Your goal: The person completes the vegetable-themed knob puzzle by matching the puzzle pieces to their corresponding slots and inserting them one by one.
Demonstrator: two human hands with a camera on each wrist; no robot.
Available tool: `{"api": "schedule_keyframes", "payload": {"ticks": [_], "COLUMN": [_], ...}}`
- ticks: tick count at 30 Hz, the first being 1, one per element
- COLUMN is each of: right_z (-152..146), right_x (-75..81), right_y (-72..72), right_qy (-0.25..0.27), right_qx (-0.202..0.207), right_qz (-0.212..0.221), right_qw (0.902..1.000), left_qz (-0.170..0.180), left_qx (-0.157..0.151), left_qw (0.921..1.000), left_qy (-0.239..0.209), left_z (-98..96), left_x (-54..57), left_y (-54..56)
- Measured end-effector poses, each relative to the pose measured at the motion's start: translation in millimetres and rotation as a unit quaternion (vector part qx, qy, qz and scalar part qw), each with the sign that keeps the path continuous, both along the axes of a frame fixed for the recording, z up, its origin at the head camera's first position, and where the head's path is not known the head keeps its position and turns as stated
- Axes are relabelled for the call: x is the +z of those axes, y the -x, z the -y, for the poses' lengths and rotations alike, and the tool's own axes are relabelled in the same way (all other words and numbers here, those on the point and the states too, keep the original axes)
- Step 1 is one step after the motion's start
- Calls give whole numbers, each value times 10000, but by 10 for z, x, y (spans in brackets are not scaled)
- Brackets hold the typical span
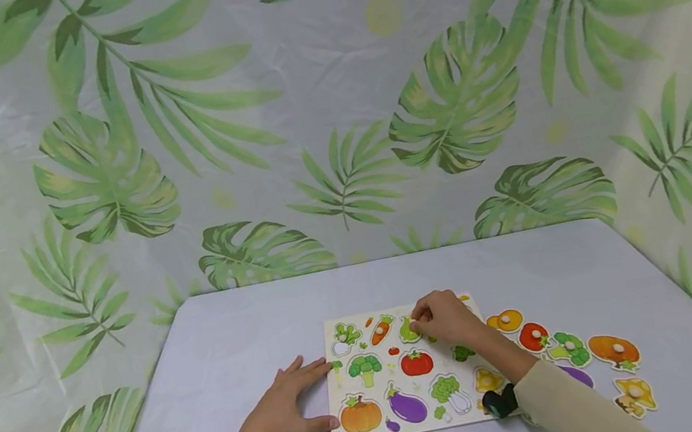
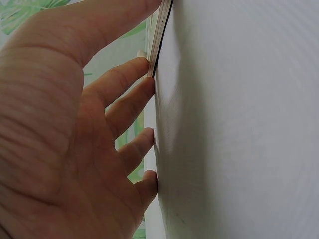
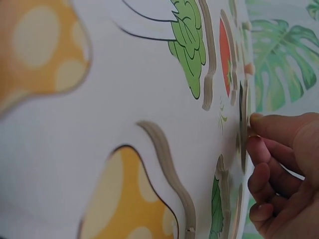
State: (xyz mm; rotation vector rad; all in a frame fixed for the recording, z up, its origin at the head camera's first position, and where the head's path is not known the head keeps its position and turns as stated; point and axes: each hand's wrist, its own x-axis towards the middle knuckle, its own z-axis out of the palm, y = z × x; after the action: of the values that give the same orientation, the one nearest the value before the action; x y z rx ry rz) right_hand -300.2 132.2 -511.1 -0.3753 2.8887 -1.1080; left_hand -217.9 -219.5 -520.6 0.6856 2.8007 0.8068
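Note:
A white wooden puzzle board [image 1: 413, 420] printed with vegetables lies flat on the table. My left hand [image 1: 283, 408] is at its left edge, fingers spread and fairly straight; in the left wrist view the fingertips [image 2: 149, 84] rest by the board's edge and the tabletop. Over the board's upper middle, my right hand [image 1: 443, 316] pinches a green vegetable piece [image 1: 406, 332] between thumb and finger. The hand partly covers this piece. Beside it, a carrot piece [image 1: 381, 331] with a pale knob sits on the board. In the right wrist view the right hand [image 3: 289, 169] has its other fingers curled.
Right of the board lie several loose knobbed pieces: a tomato [image 1: 533, 338], a green leafy one [image 1: 569, 349], an orange one [image 1: 613, 352], a purple one [image 1: 579, 376] and a yellow mushroom [image 1: 636, 393]. A leaf-printed curtain [image 1: 325, 96] hangs behind the white table [image 1: 234, 328].

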Motion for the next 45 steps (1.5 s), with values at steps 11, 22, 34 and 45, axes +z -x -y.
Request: {"api": "schedule_keyframes", "payload": {"ticks": [11, 22, 34, 45], "right_z": [-4, -5, -5, -88], "right_x": [-29, -33, -12, 46], "right_y": [17, -20, -45, -79], "right_qy": [-89, -86, -158, 198], "right_qx": [-47, -80, -36, 111], "right_qz": [-43, -1, -34, -41], "right_qw": [9999, 9999, 9999, 9997], "left_qz": [2, 39, 83, 5], "left_qx": [37, 20, 33, 14], "left_qw": [10000, 10000, 10000, 10000], "left_qy": [17, 30, 24, 7], "left_z": [-4, -16, -5, -3], "left_x": [0, 27, 23, 27], "left_y": [-13, -16, -4, -17]}}
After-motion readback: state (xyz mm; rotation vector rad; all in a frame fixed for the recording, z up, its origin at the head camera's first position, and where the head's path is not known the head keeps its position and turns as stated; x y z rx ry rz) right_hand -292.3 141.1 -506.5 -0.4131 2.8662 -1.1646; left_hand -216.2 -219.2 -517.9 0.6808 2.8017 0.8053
